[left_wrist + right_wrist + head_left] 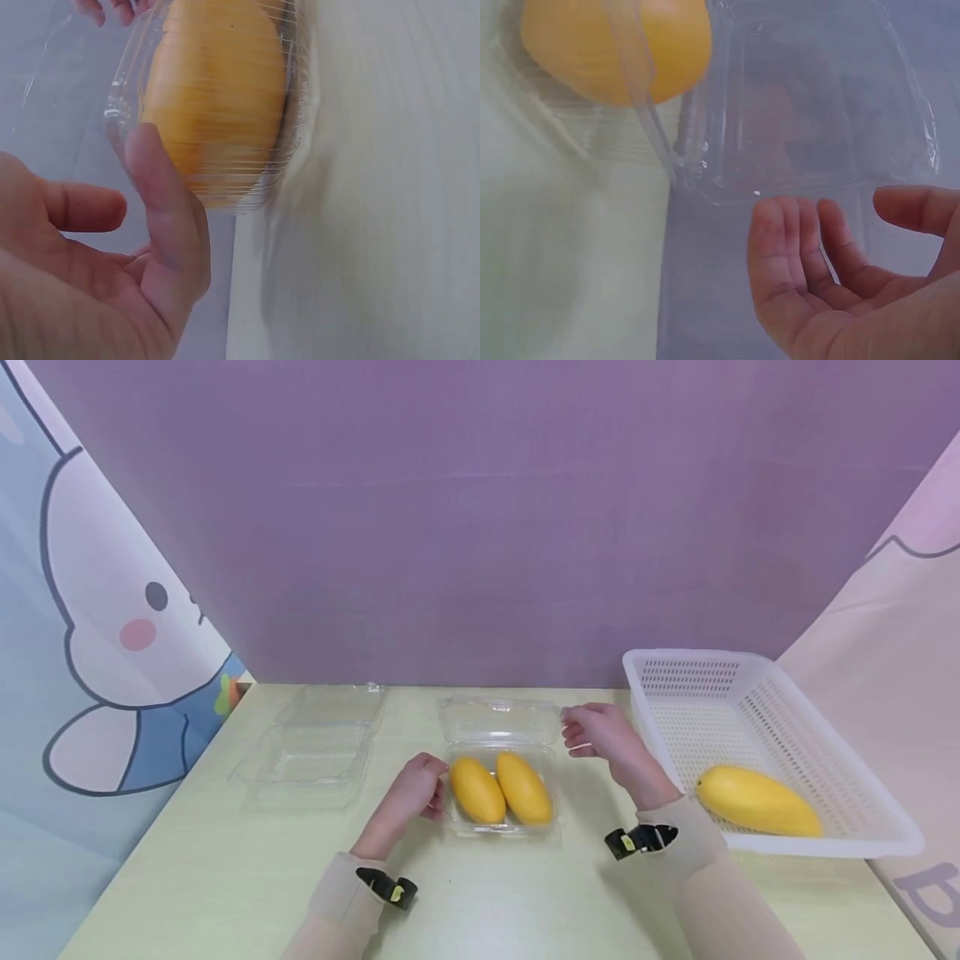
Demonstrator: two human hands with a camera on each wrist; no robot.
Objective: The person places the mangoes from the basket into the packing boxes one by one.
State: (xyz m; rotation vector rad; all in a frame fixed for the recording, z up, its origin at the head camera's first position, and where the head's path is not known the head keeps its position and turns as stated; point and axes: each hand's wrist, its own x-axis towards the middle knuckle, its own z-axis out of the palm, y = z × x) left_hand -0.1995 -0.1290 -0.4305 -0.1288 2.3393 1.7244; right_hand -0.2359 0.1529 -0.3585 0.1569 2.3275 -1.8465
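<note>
Two yellow mangoes lie side by side in the base of a clear plastic clamshell box. Its lid is raised and leans back toward the purple wall. At the box's left side, my left hand has a fingertip against the rim, with the thumb apart from it in the left wrist view. My right hand is by the lid's right edge. In the right wrist view its fingers are loosely bent just beside the clear lid, with nothing between fingers and thumb.
On the right, a white plastic basket holds one larger yellow mango. More clear clamshell boxes stand opened on the left of the pale table. A purple wall closes off the back.
</note>
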